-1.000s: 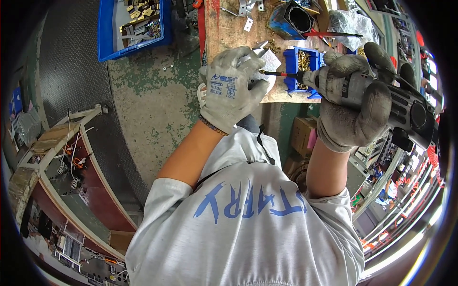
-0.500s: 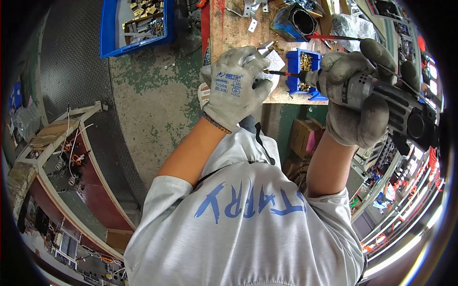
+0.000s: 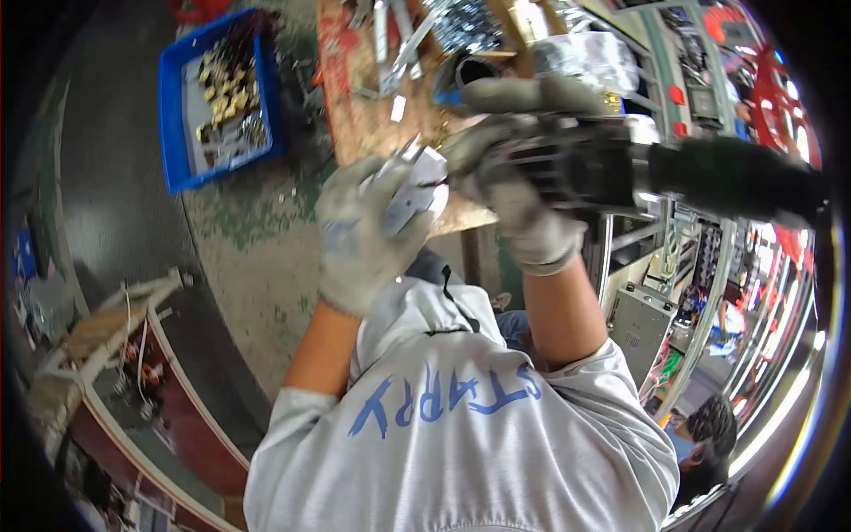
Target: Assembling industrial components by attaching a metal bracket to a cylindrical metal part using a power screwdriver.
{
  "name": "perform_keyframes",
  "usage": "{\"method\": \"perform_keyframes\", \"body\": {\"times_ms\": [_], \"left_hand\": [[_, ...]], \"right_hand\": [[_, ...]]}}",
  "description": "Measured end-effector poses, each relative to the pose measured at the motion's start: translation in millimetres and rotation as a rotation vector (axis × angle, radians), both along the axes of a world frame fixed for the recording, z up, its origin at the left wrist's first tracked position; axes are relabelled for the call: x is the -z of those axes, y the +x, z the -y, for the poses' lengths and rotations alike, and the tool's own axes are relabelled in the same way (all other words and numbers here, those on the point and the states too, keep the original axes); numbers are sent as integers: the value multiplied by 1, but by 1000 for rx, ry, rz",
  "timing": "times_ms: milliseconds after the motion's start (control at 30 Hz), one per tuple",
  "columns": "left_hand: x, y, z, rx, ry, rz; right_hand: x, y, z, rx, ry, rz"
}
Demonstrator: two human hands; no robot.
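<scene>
My left hand (image 3: 350, 235), in a pale grey work glove, grips a small white-and-silver metal bracket (image 3: 409, 206) over the front edge of the wooden workbench (image 3: 362, 127). A dark cordless screwdriver (image 3: 576, 164) lies across my gloved right hand (image 3: 514, 191), whose fingers are wrapped round its body. Its thin bit (image 3: 432, 183) points left at the bracket; whether the tip touches is too blurred to tell. The blue screw box is not visible now, with the right hand and the tool over that part of the bench.
To the left, a blue bin (image 3: 170, 133) holds brass-coloured and silver parts. Metal strips (image 3: 381, 35), a dark round-mouthed container (image 3: 474, 69) and a clear plastic bag (image 3: 585, 60) lie farther back on the bench. A metal-framed rack (image 3: 133, 399) stands lower left. Another person (image 3: 705, 443) is at lower right.
Both hands have come closer together, and the screwdriver has moved left with its bit at the bracket. The bracket is now turned into plainer view. The whole view has shifted and blurred.
</scene>
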State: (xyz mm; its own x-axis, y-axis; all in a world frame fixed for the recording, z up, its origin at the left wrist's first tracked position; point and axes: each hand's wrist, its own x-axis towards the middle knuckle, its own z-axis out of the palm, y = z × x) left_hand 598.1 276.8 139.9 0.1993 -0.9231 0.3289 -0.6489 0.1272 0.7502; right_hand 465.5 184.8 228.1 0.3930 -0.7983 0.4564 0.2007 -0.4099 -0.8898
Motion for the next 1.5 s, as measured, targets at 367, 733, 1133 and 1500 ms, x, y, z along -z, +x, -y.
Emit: {"method": "perform_keyframes", "body": {"times_ms": [367,733,1133,1500], "left_hand": [[-124,6,66,512,-415,-303],[-139,8,61,644,-94,-757],[-92,5,16,302,-297,-877],[54,-31,-12,-182,237,171]], "right_hand": [[18,-11,-11,9,553,268],[13,-11,-17,-177,605,259],[-10,13,-20,45,-5,-114],[29,-6,9,-71,-17,173]]}}
